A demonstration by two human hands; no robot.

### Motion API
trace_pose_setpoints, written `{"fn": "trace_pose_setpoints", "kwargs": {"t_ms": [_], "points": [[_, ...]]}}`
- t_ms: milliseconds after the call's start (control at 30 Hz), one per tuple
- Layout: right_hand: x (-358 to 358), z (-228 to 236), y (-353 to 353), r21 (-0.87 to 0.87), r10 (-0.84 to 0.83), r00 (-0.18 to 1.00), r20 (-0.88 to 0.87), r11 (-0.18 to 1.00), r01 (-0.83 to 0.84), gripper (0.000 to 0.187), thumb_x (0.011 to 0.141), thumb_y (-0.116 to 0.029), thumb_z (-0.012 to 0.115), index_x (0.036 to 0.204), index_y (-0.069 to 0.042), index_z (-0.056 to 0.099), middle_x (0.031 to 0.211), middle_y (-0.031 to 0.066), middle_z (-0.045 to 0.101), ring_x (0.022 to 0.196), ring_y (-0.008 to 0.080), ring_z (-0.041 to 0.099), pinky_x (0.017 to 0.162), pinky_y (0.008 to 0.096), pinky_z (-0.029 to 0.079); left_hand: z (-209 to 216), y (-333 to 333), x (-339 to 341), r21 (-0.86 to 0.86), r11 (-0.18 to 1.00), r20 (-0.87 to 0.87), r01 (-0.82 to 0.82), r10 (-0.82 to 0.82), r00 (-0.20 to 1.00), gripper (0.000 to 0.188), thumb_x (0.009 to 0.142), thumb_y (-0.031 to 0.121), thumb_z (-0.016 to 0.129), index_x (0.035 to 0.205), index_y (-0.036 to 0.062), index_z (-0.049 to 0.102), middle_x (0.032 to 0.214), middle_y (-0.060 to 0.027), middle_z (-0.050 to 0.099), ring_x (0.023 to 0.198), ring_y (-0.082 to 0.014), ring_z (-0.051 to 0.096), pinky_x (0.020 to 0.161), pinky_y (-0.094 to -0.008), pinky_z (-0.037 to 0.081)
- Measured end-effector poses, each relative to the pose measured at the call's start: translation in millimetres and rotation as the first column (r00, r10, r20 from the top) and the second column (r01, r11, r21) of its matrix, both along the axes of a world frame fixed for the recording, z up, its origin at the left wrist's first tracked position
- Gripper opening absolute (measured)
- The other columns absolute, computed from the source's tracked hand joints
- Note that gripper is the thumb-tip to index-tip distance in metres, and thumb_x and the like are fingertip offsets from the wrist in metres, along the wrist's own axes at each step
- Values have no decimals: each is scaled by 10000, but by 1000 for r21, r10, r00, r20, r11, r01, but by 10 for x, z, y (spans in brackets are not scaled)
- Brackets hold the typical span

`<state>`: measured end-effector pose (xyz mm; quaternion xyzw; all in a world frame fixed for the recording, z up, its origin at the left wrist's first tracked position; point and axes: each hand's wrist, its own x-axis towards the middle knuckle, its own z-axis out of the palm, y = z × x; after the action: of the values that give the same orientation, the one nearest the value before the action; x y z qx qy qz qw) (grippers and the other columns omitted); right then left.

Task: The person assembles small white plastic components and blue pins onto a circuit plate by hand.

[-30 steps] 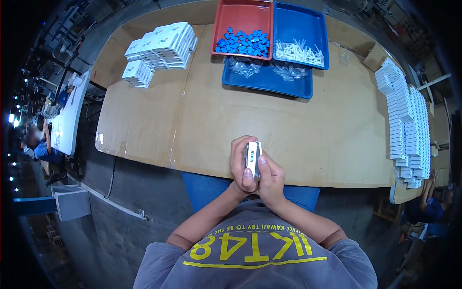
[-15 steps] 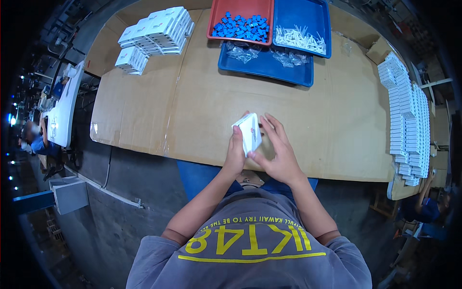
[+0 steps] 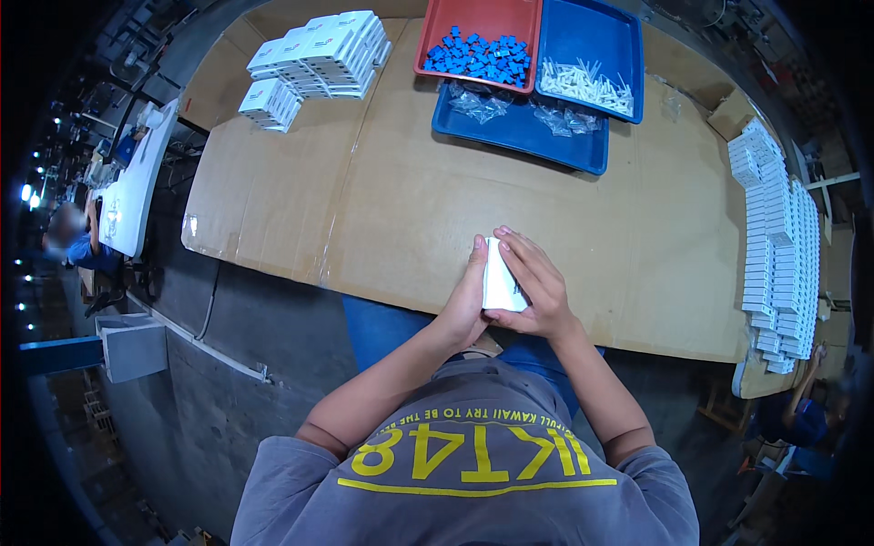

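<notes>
A small white box [image 3: 500,284] is clasped between my two hands, just above the near edge of the cardboard-covered table [image 3: 401,237]. My left hand [image 3: 469,296] grips its left side, with the thumb along the edge. Against its right side lies my right hand [image 3: 537,287], fingers together and folded over the upper part, thumb by the lower corner. Much of the box is hidden by the hands.
White boxes [image 3: 319,55] are stacked at the far left, and a tall wall of them [image 3: 778,255] lines the right edge. A red tray [image 3: 478,16] holds blue parts, a blue tray [image 3: 635,55] white sticks. Clear bags lie in a lower blue tray [image 3: 510,144]. Co-workers sit at both sides.
My right hand has closed from spread fingers onto the box. The box has turned more upright, and both hands sit slightly lower in view. The whole view has shifted a little.
</notes>
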<state>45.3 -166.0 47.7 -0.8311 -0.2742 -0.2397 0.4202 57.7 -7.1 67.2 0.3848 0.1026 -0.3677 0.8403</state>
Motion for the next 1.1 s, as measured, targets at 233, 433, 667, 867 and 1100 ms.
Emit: {"fn": "trace_pose_setpoints", "kwargs": {"t_ms": [233,433,667,867,1100], "points": [[-51,-83,-24,58,26,999,-33,998,-24,819,840,-491,814,1362,110,621,1402,298,620,1286,446,636,1089,498,504,-22,29,-9,5,999,-52,54,-54,997,735,1094,672,257,1551,116,405,1409,-105,592,1302,-239,602,1077,-396,513],[-107,-163,153,675,122,873,-473,687,270,585,1132,-385,469,1472,86,541,1502,240,565,1403,350,542,1179,409,400,-350,-138,-69,236,968,583,-82,-74,809,782,1122,590,308,1687,91,102,1596,-149,390,1462,-253,434,1200,-401,376],[-131,80,17,274,12,884,-467,953,132,533,1005,-136,629,1513,-1,541,1613,236,447,1498,384,440,1219,430,359,-488,-54,72,71,978,259,-196,172,950,690,1131,548,354,1596,41,303,1385,-161,574,1236,-229,613,1077,-379,498],[-196,-106,5,46,-119,950,-287,989,137,548,919,-81,718,1443,24,593,1489,254,570,1319,395,614,1076,426,524,-435,-135,18,227,964,282,-141,73,957,634,1137,533,349,1525,34,407,1300,-115,577,1118,-174,607,982,-325,514],[-202,-344,4,-16,-168,969,-183,986,168,489,950,-81,690,1413,52,603,1282,255,705,987,366,764,796,396,632,-423,-201,-31,391,902,323,-180,49,945,571,1146,499,355,1459,33,459,1121,-56,579,956,-128,550,837,-283,489]]}}
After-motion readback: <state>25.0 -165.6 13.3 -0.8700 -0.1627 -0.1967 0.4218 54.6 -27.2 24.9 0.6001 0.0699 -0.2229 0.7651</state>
